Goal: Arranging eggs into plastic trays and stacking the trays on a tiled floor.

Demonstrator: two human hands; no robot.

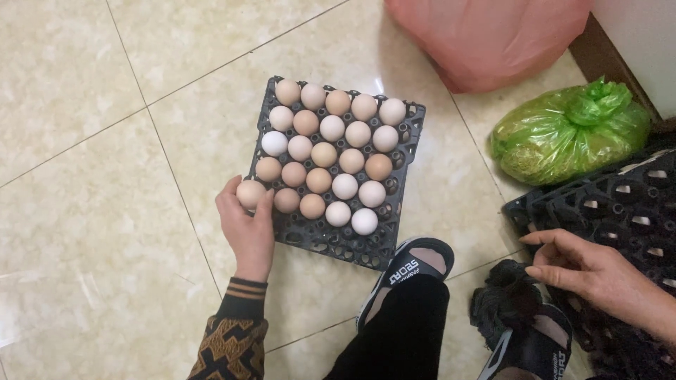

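gripping a tan egg with left hand fingers clamped on it, at the near-left corner of the black egg tray on the floor; right hand fingers lying apart, touching stacked black trays.

Floor: glossy beige marble-look tiles, thin dark grout lines. Directly on it: black plastic egg tray, mid-floor, mostly filled with brown and white eggs. Pink plastic bag at the top edge. Tied green plastic bag near the wall, right. Stack of empty black trays just below the green bag. Two dark sandals planted near the tray's lower corner.
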